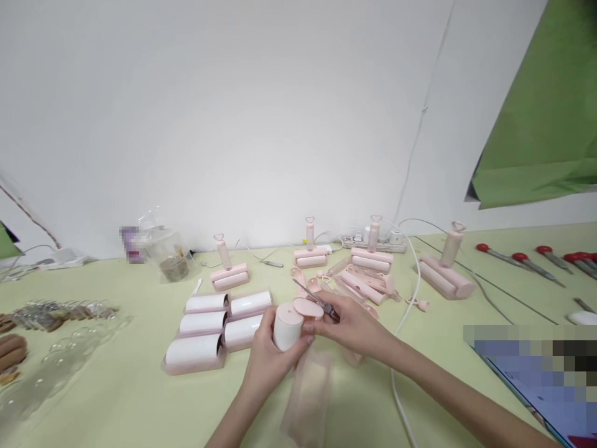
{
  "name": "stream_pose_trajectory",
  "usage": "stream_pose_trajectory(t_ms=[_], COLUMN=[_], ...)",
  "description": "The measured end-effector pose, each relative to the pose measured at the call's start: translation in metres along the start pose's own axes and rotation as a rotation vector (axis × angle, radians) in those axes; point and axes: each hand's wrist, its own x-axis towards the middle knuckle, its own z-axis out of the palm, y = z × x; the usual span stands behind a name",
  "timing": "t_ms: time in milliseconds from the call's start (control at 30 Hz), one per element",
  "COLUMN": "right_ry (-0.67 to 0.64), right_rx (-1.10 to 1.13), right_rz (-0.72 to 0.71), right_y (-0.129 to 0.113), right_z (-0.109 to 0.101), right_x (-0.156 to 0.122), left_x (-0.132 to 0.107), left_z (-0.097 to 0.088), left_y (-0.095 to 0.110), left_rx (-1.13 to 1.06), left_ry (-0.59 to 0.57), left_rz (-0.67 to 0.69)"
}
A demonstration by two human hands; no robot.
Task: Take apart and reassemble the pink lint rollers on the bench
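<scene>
My left hand (270,354) is wrapped round a white lint-roller refill roll (286,328) held just above the table. My right hand (351,325) pinches a thin metal tool (313,297) that looks like tweezers or small scissors. It also presses a pink oval end cap (308,308) against the roll's top end. A translucent pink cover (308,398) lies flat on the table below both hands. Several more white rolls (205,323) lie in a group to the left of my hands.
Assembled pink lint rollers (445,274) stand along the back of the pale green table (116,398). Loose pink parts (364,286) lie behind my hands. Red-handled screwdrivers (527,261) lie at far right. A white cable (401,398) runs beside my right forearm. Clear plastic trays (51,361) sit at left.
</scene>
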Motion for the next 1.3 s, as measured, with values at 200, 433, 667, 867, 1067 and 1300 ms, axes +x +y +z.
stream_pose_trajectory(t_ms=[200, 433, 667, 867, 1067, 1300], right_ry=[0.263, 0.307, 0.212, -0.102, -0.069, -0.041], right_rx=[0.083, -0.269, -0.368, -0.206, -0.111, -0.140], right_rz=[0.086, 0.281, 0.206, 0.009, 0.015, -0.001], right_y=[0.023, 0.078, 0.045, -0.005, -0.004, -0.003], right_z=[-0.017, -0.062, -0.059, -0.014, 0.006, 0.005], right_x=[0.010, 0.020, 0.003, -0.051, -0.074, -0.075], left_x=[0.002, 0.006, -0.002, -0.027, -0.046, -0.057], left_z=[-0.007, -0.012, -0.013, -0.022, -0.017, -0.006], left_y=[0.013, 0.001, 0.003, 0.007, 0.008, 0.005], left_rx=[-0.149, -0.111, 0.215, 0.418, 0.438, 0.566], left_ry=[0.450, 0.383, 0.245, 0.086, 0.116, 0.139], left_rz=[-0.029, -0.104, -0.014, 0.000, 0.040, 0.163])
